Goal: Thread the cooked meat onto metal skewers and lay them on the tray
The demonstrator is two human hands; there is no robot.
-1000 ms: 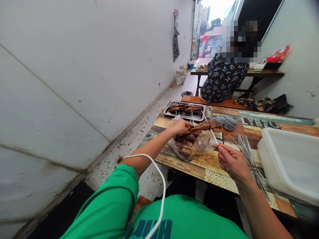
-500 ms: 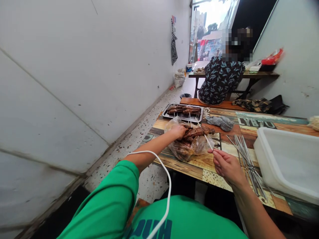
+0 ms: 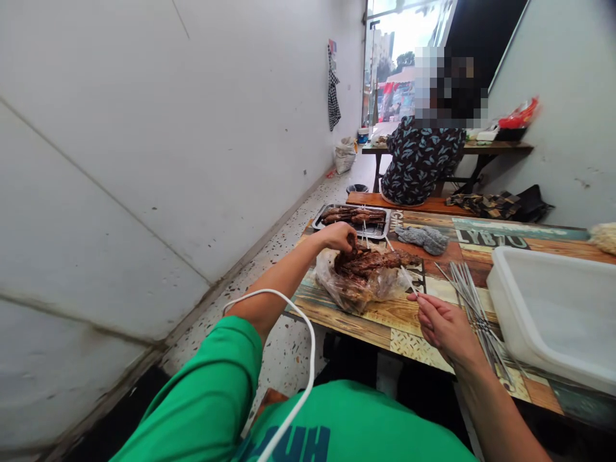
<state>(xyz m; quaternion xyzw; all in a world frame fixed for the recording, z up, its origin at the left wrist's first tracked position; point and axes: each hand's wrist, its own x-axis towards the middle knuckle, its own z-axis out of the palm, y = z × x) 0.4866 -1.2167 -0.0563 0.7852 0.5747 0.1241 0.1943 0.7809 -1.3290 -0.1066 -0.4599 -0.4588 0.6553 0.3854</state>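
Observation:
My left hand [image 3: 341, 237] is closed on a dark brown piece of meat [image 3: 353, 245], just above an opened clear plastic bag [image 3: 332, 279]. Inside the bag lies a heap of glossy brown meat [image 3: 370, 264], one long piece sticking out toward the right. My right hand [image 3: 445, 326] pinches a thin, pale flat skewer [image 3: 408, 280] between thumb and fingers. Its tip points up and left, near the end of that long piece; whether they touch I cannot tell. Behind the bag stands a metal tray [image 3: 321, 224] with skewered brown meat [image 3: 353, 215] in it.
Several metal skewers [image 3: 474, 308] lie bunched right of my right hand, beside a white plastic tub [image 3: 500, 289]. A grey knitted glove or cloth [image 3: 422, 239] rests behind them on the wood-patterned table [image 3: 366, 324]. Beyond it, a person [image 3: 418, 160] sits on a bench [image 3: 366, 199].
My left hand has moved up and slightly left out of the bag, with a piece of meat now showing in its fingers. The right hand, still pinching the skewer, has shifted slightly.

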